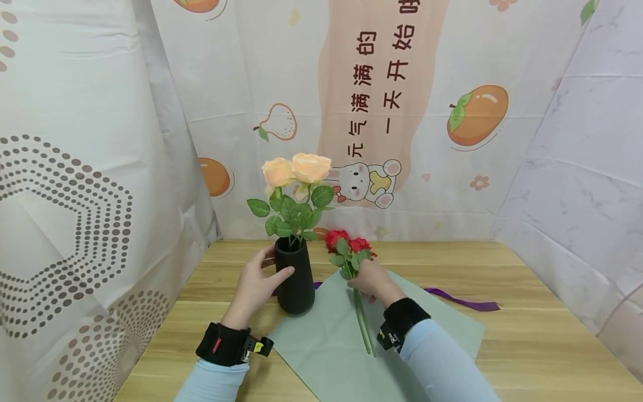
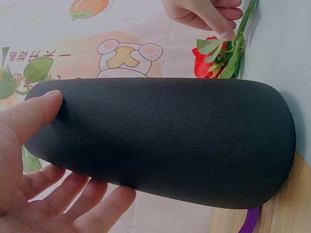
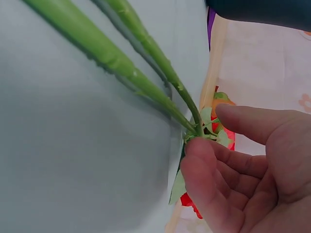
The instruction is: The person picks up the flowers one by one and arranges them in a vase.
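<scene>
A tall black vase (image 1: 295,279) stands upright at the left corner of the paper, holding peach roses (image 1: 296,169) with green leaves. My left hand (image 1: 258,281) grips its left side, thumb across the front and fingers round the back; the left wrist view shows the vase (image 2: 165,141) between thumb (image 2: 41,114) and fingers. My right hand (image 1: 374,281) has its curled fingers at the stems of the red roses (image 1: 346,244), just below the leaves. In the right wrist view, two green stems (image 3: 121,63) run to the fingertips, where the exact contact is partly hidden.
Grey-green wrapping paper (image 1: 326,335) lies across the wooden table (image 1: 542,335). Purple ribbon (image 1: 467,301) sticks out from under it at right, with another bit behind the vase. A printed curtain (image 1: 427,184) hangs along the table's back edge.
</scene>
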